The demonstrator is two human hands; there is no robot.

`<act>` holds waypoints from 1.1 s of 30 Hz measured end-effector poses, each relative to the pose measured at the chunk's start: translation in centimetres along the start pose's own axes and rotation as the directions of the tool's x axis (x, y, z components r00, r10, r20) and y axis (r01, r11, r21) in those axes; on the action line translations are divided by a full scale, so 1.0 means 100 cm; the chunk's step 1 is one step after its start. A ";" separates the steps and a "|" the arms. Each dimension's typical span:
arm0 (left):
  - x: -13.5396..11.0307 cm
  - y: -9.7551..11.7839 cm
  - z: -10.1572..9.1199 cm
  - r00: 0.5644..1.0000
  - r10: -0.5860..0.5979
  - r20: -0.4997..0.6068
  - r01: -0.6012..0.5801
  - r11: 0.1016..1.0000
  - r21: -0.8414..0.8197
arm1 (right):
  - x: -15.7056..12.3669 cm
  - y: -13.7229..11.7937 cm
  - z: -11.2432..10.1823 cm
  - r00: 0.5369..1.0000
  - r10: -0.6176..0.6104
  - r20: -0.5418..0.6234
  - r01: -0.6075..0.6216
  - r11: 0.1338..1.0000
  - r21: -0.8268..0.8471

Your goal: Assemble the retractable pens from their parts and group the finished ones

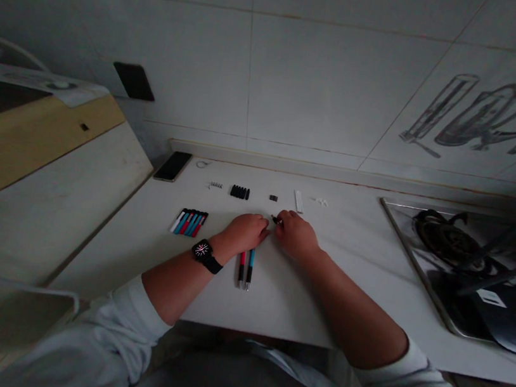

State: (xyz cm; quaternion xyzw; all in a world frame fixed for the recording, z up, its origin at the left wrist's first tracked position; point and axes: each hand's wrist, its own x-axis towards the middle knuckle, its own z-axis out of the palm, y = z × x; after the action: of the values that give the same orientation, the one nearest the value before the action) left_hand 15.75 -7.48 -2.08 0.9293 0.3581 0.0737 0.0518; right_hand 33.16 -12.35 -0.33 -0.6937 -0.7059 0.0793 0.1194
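My left hand (245,231), with a black watch on its wrist, and my right hand (295,234) meet knuckle to knuckle on the white counter (349,257). Both have curled fingers pinching a small dark pen part (277,220) between them. Two assembled pens, one red (242,268) and one blue (250,268), lie side by side just below my left hand. A row of several red and blue pen barrels (189,222) lies to the left. Farther back sit black grips (239,191), small springs (215,185), a small black piece (273,197) and a white strip (298,200).
A dark phone (172,166) lies at the counter's back left corner. A gas stove (473,262) fills the right side. A wooden surface (29,142) stands at the left. A tiled wall rises behind the counter.
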 end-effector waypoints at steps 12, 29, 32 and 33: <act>-0.004 -0.007 -0.011 0.974 0.006 -0.226 -0.006 1.000 0.002 | 0.017 0.022 0.015 0.973 -0.168 -0.157 0.206 0.941 0.270; -0.004 -0.034 -0.024 0.922 -0.100 -0.373 0.100 0.995 -0.020 | 0.024 0.035 0.014 0.969 -0.086 -0.230 0.168 0.914 0.369; -0.004 -0.037 -0.024 0.918 -0.155 -0.365 0.157 0.987 -0.023 | 0.027 0.039 0.013 0.970 -0.053 -0.239 0.149 0.900 0.408; -0.004 -0.037 -0.023 0.919 -0.157 -0.361 0.161 0.987 -0.019 | 0.027 0.039 0.014 0.970 -0.047 -0.237 0.146 0.896 0.420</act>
State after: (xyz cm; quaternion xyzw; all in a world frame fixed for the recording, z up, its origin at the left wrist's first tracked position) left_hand 12.62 -4.90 -0.38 0.8680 0.4364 0.2366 -0.0141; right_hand 36.50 -9.50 -2.55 -0.6181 -0.6864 0.1510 0.3522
